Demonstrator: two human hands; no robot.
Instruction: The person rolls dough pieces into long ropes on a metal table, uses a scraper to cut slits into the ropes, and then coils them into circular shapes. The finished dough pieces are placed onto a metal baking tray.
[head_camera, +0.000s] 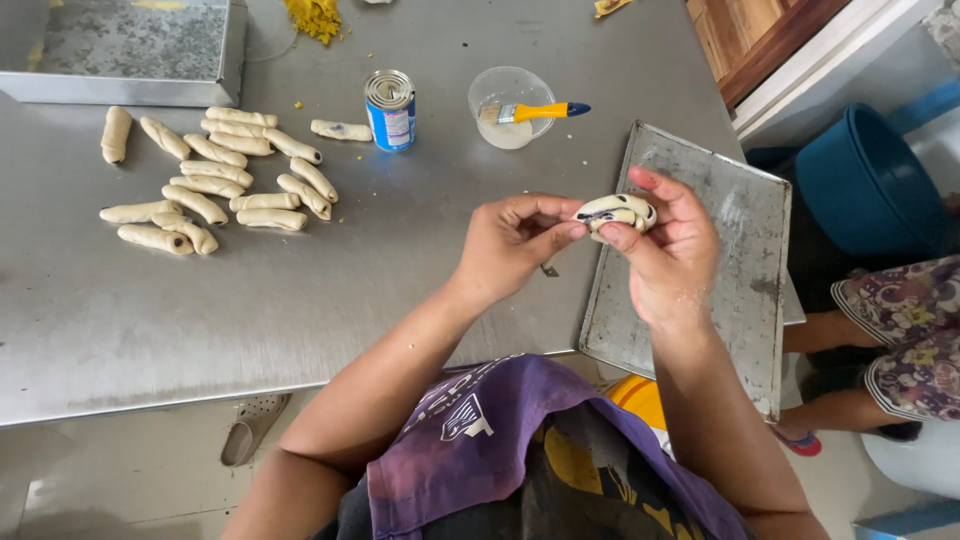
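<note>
A curled piece of pale dough with dark filling (614, 212) is held up over the table edge. My right hand (668, 250) cradles it from below and behind. My left hand (512, 243) pinches its left end with thumb and fingers. Beneath my hands lies a worn metal baking tray (745, 270), overhanging the steel table (300, 300). Several finger-shaped dough rolls (215, 180) lie in a loose pile at the far left of the table.
A small tin can (390, 110) stands mid-table beside a clear plastic cup (510, 105) holding a brush with a yellow and blue handle (535, 111). A metal box (125, 50) sits at the back left. Another person's legs (880, 340) and a blue tub (870, 180) are to the right.
</note>
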